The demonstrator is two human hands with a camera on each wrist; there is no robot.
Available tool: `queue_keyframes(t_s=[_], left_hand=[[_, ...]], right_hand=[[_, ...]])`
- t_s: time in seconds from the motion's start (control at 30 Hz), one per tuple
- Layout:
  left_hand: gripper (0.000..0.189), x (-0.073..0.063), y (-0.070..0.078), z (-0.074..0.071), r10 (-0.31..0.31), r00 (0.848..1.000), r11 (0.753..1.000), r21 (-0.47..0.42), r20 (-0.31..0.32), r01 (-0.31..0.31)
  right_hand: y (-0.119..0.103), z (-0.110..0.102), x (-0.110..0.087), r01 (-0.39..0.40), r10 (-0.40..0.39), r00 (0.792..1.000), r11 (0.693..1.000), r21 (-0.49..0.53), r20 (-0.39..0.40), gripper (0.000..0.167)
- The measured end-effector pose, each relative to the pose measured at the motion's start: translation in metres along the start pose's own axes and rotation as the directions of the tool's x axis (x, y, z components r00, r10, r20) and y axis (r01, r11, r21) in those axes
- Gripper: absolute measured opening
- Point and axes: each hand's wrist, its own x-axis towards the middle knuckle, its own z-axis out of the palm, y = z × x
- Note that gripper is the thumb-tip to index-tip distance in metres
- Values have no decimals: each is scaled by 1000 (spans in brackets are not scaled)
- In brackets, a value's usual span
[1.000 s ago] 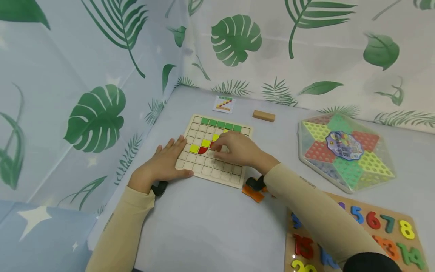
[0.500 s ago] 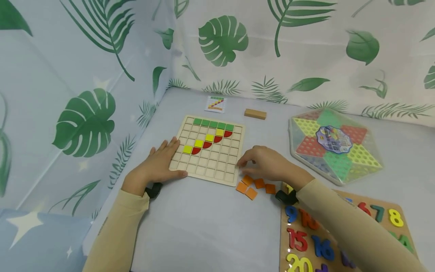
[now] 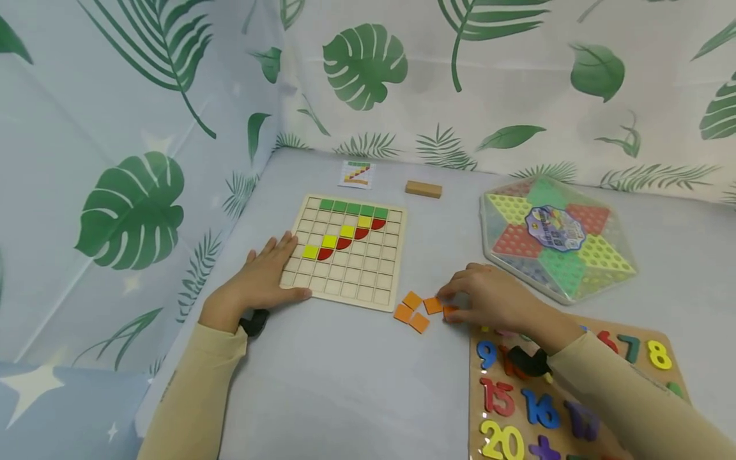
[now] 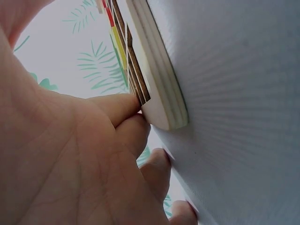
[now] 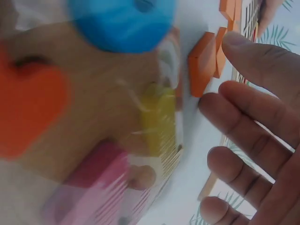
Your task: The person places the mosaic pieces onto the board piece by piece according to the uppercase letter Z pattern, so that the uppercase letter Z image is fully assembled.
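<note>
A wooden grid board (image 3: 356,275) carries a row of green squares (image 3: 353,208), with yellow squares (image 3: 329,241) and red quarter-round pieces (image 3: 343,243) stepping down in a diagonal. My left hand (image 3: 255,278) rests at its left side, fingers spread along the edge and thumb by the near-left corner. Right of the board lie several loose orange square tiles (image 3: 419,323). My right hand (image 3: 494,297) reaches down to the rightmost orange tile (image 5: 202,65). Thumb and forefinger stand apart around that tile, fingertips right at it, and the hand partly hides it in the head view.
A small pattern card (image 3: 356,175) and a wooden block (image 3: 423,189) lie behind the board. At the right sits a hexagonal game box (image 3: 517,223). A number puzzle board (image 3: 477,396) in clear plastic lies under my right forearm.
My right hand has left the red pieces on the grid and moved right and nearer, to the orange tiles. The left hand keeps its place on the board while the head view shifts slightly.
</note>
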Motion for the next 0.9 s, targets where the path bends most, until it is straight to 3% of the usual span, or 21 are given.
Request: queue_keyframes(t_s=[0.47, 0.7, 0.9], left_hand=[[111, -3, 1, -1, -4, 1000, 1000, -10, -3, 4], [112, -1, -1, 2, 10, 1000, 1000, 5, -11, -10], [112, -1, -2, 1, 4, 1000, 1000, 3, -13, -4]], right_hand=[[-9, 5, -10, 32, -42, 997, 988, -151, -67, 26], [-5, 6, -8, 31, -44, 993, 993, -115, -111, 23], [-6, 6, 11, 54, -60, 982, 998, -39, -179, 23]])
